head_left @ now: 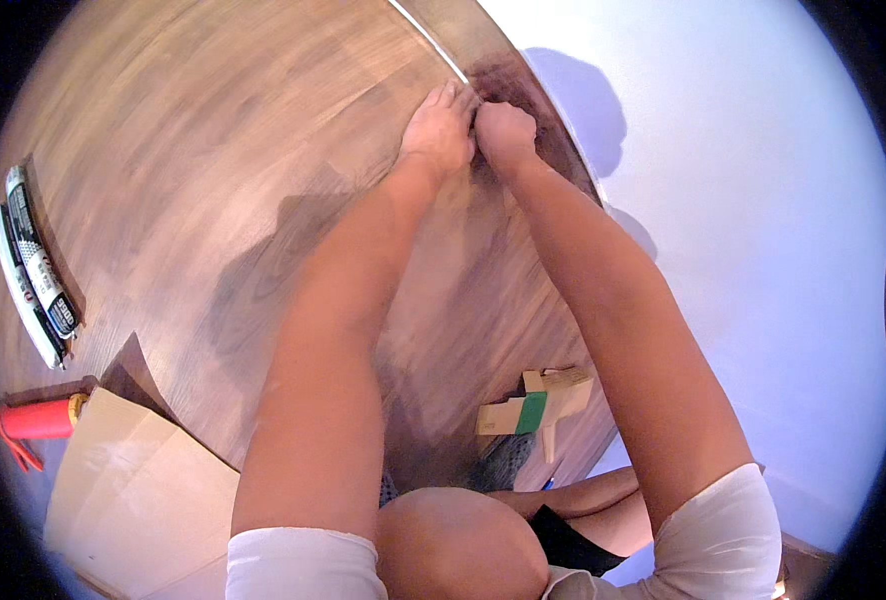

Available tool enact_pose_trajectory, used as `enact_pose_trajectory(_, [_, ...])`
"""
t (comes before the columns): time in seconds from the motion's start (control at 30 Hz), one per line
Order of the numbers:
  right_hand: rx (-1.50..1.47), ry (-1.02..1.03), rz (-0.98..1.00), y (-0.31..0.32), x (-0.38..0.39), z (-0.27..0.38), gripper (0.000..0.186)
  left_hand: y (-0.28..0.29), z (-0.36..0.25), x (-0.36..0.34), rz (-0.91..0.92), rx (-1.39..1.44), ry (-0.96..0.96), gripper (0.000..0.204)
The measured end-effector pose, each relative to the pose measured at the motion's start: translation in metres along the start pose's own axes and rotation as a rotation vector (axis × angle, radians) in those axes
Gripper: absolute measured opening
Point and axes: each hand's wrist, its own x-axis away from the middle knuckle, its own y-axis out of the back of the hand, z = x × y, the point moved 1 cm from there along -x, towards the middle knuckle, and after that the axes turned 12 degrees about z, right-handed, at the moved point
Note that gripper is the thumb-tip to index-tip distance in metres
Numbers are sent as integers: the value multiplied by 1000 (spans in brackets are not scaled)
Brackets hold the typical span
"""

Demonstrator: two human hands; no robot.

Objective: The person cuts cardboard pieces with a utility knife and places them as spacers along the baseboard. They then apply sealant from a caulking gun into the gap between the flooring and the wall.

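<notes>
A thin white strip (430, 38) runs along the wood-look floor near the wall and ends at my hands. Beside that end my left hand (438, 131) lies with its fingers stretched forward on the floor. Close against it on the right, my right hand (506, 134) is closed in a fist, knuckles up. Whatever its fingers hold is hidden beneath the hand. Both arms reach far forward, and a dark shadow falls around the right hand next to the wall's base.
The white wall (723, 250) rises along the right. Two sealant foil packs (38, 250) lie at the far left. A red tool (38, 419) sits by an open cardboard box (143, 490). Cut cardboard with green tape (531, 412) is near my knee (463, 545).
</notes>
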Motion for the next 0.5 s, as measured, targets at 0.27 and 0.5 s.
enact_pose_trajectory(0.27, [30, -25, 58, 10, -13, -5, 28, 2, 9, 0, -138, 211, -53, 48])
enact_pose_trajectory(0.5, [-37, -59, -25, 0, -13, 6, 28, 1, 15, 0, -93, 89, -63, 48])
